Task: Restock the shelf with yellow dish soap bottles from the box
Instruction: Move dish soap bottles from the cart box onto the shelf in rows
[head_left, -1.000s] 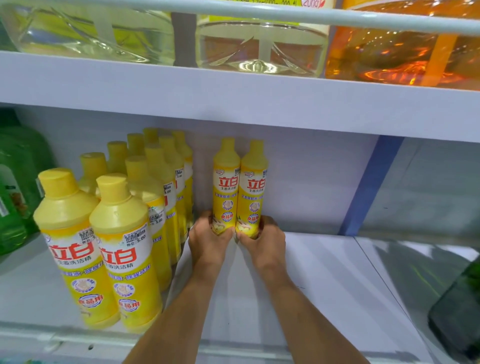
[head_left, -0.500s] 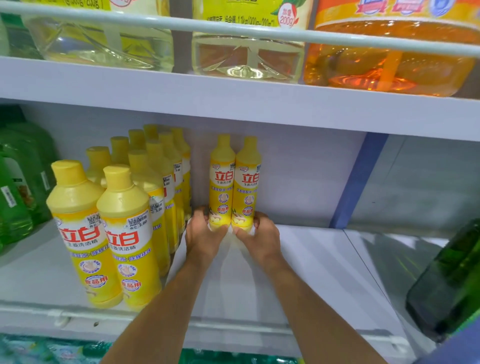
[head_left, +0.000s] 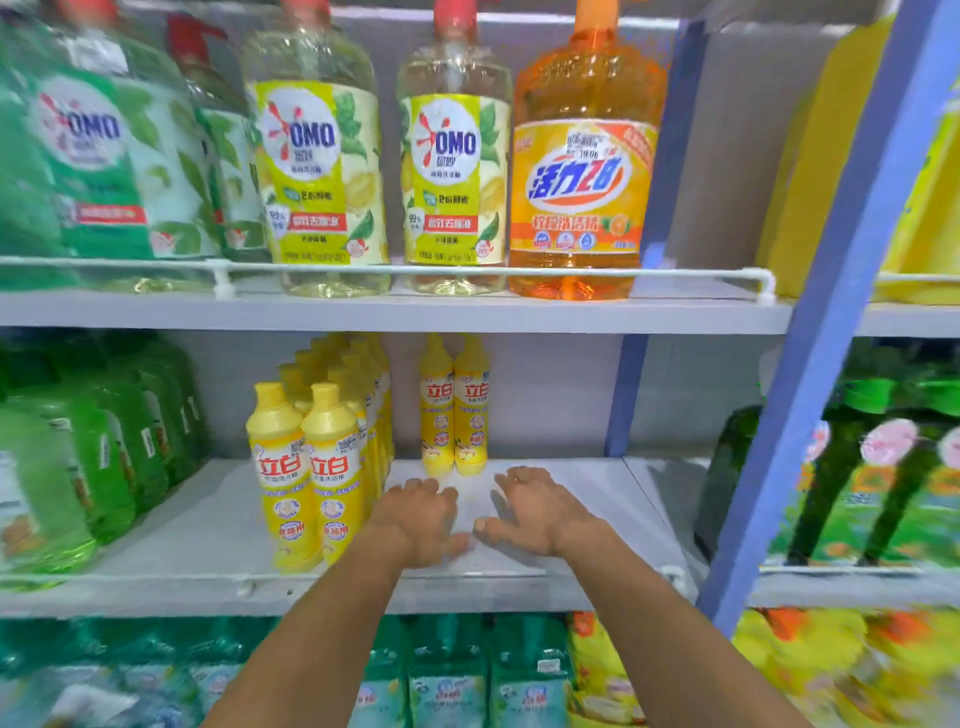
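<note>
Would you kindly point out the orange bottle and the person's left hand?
orange bottle (head_left: 582, 176): head view, on its front label.
left hand (head_left: 421, 514): head view, on the back of the hand.

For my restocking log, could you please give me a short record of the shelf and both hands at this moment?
left hand: open, empty, over the shelf
right hand: open, empty, beside the left hand
back pair: two yellow dish soap bottles, upright, side by side at the back
yellow rows: upright, left of the back pair
green bottles: further left on the same shelf
</note>
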